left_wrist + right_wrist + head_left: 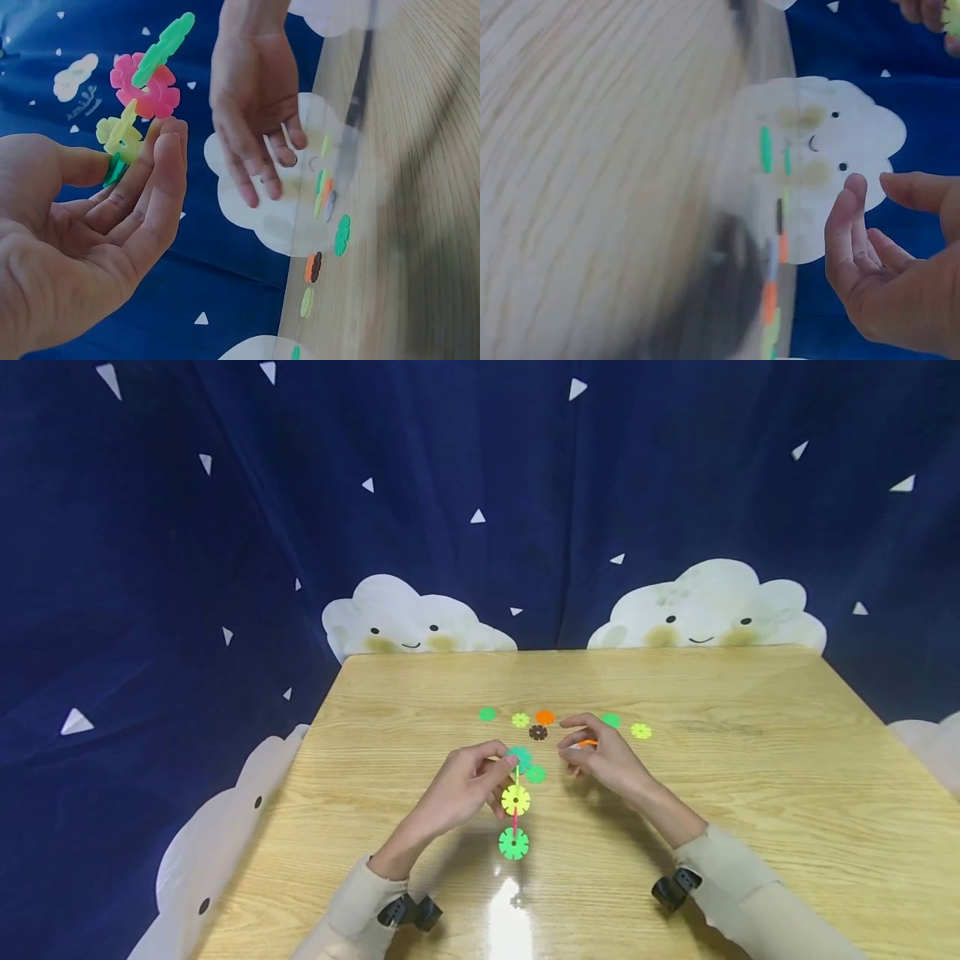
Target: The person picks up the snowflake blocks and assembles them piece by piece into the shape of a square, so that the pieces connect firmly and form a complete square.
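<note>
Left hand pinching linked disc chain, near-left of brown disc on bench; right hand released, fingers loosely parted, right of brown disc.

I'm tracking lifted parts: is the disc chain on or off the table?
Off: the left hand pinches the chain by one end; the left wrist view shows it apart from the table.

It looks like a curtained-off recording corner with nursery-style decor; whether in a home or a studio cannot be told. Deep-blue fabric with white triangles and smiling clouds fills the head view's upper half and left side; a wood-grain table spans its lower middle.
</note>
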`<state>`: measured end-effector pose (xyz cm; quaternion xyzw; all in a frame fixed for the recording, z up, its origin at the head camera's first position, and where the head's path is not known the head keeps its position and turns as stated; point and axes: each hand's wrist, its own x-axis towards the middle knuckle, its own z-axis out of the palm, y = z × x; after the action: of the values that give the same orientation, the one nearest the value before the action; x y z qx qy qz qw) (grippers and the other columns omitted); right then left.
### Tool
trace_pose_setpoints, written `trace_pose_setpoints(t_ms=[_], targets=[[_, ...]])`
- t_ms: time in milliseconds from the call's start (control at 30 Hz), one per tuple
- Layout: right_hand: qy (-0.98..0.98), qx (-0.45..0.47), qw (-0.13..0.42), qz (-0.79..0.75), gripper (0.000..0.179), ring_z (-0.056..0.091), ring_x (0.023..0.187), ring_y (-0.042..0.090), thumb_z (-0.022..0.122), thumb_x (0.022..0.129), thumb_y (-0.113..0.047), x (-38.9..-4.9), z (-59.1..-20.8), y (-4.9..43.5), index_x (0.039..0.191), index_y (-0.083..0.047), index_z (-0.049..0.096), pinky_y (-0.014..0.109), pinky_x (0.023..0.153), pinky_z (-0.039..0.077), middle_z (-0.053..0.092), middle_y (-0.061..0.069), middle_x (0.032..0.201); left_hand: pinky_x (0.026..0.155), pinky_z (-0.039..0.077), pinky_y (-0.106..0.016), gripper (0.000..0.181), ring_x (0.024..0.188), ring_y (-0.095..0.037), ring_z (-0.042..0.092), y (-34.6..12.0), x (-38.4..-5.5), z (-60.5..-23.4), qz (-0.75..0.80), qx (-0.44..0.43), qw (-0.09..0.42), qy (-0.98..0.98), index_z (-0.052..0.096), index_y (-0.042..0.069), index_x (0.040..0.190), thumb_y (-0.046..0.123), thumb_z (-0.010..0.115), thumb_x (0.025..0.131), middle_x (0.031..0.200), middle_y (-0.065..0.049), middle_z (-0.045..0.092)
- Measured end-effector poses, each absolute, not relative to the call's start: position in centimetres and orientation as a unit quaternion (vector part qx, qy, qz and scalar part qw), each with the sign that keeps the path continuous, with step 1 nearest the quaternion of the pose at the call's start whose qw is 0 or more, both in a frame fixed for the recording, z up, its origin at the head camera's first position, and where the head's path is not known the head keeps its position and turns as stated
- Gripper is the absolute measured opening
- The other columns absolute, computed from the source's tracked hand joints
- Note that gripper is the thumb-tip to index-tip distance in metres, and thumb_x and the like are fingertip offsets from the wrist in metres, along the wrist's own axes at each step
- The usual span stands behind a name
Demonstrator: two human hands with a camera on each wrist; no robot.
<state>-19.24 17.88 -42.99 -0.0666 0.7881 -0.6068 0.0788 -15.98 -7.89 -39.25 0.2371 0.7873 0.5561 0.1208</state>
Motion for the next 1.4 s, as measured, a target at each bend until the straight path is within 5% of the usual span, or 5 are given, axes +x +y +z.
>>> trace_pose_setpoints(t_ms=[133,467,667,833,1400], targets=[[0.793,-0.068,0.104,-0.597,0.064,0.070,0.091,0.037,0.069,0.095,-0.004,-19.6,-44.3,18.1,0.151,0.004,0.039,0.046,0.079,0.060,0.052,0.032,0.135,0.048,0.045,-0.024,0.027,0.056,-0.026,0.070,-8.1,-15.9,-39.3,0.548,0.241,0.119,0.792,0.066,0.004,0.099,0.025,0.054,0.110,0.072,-0.011,0.069],[0.834,-0.107,0.118,-0.528,0.065,0.059,0.087,0.025,0.078,0.086,0.001,-20.2,-46.6,16.7,0.145,-0.001,0.051,0.029,0.064,0.052,0.058,0.023,0.137,0.046,0.040,-0.023,0.030,0.060,-0.036,0.072,-8.6,-15.9,-39.1,0.555,0.231,0.114,0.791,0.065,0.003,0.100,0.028,0.053,0.110,0.071,-0.007,0.069],[0.869,-0.137,0.084,-0.469,0.061,0.062,0.112,0.032,0.082,0.083,-0.001,-20.4,-47.1,15.9,0.140,-0.006,0.060,0.043,0.090,0.054,0.066,0.012,0.137,0.047,0.041,-0.023,0.030,0.061,-0.042,0.071,-8.5,-15.9,-39.0,0.554,0.234,0.113,0.791,0.065,0.004,0.101,0.029,0.053,0.111,0.071,-0.007,0.069],[0.883,-0.164,0.057,-0.436,0.058,0.052,0.138,0.036,0.084,0.082,-0.001,-20.5,-47.4,15.1,0.136,-0.004,0.063,0.056,0.115,0.039,0.067,0.011,0.137,0.047,0.043,-0.025,0.029,0.061,-0.042,0.071,-8.4,-16.0,-38.9,0.550,0.237,0.111,0.793,0.065,0.005,0.101,0.030,0.054,0.110,0.071,-0.006,0.069],[0.898,-0.161,0.041,-0.406,0.042,0.065,0.113,0.029,0.081,0.078,0.013,-20.0,-47.1,14.1,0.114,-0.006,0.070,0.050,0.105,0.050,0.071,0.005,0.107,0.048,0.049,-0.026,0.029,0.060,-0.046,0.070,-8.1,-16.0,-38.8,0.553,0.247,0.108,0.789,0.066,0.005,0.101,0.028,0.053,0.110,0.069,-0.003,0.067]])
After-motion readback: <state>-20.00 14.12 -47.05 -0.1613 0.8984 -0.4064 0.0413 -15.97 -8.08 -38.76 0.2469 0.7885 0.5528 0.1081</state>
